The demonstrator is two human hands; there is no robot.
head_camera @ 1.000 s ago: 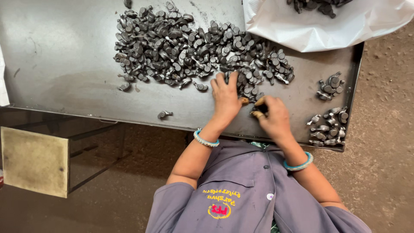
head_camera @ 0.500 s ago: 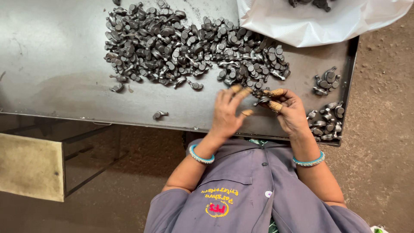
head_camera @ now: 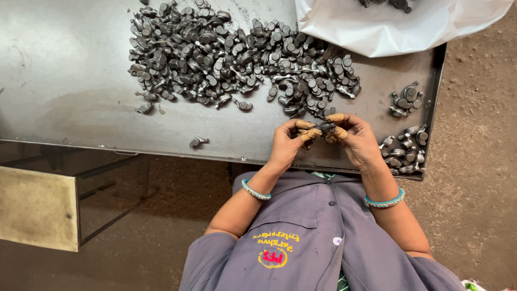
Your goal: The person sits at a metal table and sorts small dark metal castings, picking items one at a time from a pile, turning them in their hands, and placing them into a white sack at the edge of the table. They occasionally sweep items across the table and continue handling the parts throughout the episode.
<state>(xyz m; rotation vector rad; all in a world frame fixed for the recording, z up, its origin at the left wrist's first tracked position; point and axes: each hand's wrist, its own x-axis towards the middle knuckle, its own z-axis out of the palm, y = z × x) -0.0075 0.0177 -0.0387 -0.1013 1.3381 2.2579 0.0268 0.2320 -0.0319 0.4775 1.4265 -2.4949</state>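
Here, the grey metal table [head_camera: 81, 81] serves as the landmark, and everything is placed against it. Off its left front edge, lower down, a tan flat panel [head_camera: 35, 207] stands on a thin frame over the dirt floor. On the table's middle, toward the far side, spreads the big heap of dark metal parts [head_camera: 237, 59], small forged pieces lying loose and overlapping. One stray part [head_camera: 198, 141] lies alone near the table's front edge, well apart from the heap.

Further right, just above the front edge, the left hand [head_camera: 285, 143] and the right hand [head_camera: 355, 141] meet, fingers curled in close. Together they pinch one small dark part [head_camera: 326, 128] between their tips, which wear tan fingertip covers [head_camera: 335, 117]. Each wrist carries a teal bangle, and a grey work shirt [head_camera: 323, 237] shows below.

At the table's far right corner a white plastic bag [head_camera: 388, 24] lies open with a few parts inside. Below it, by the right edge, sit two small clusters of parts [head_camera: 406, 99].

Judging by the piles, little seems sorted: the clusters are small, and the heap remains large.
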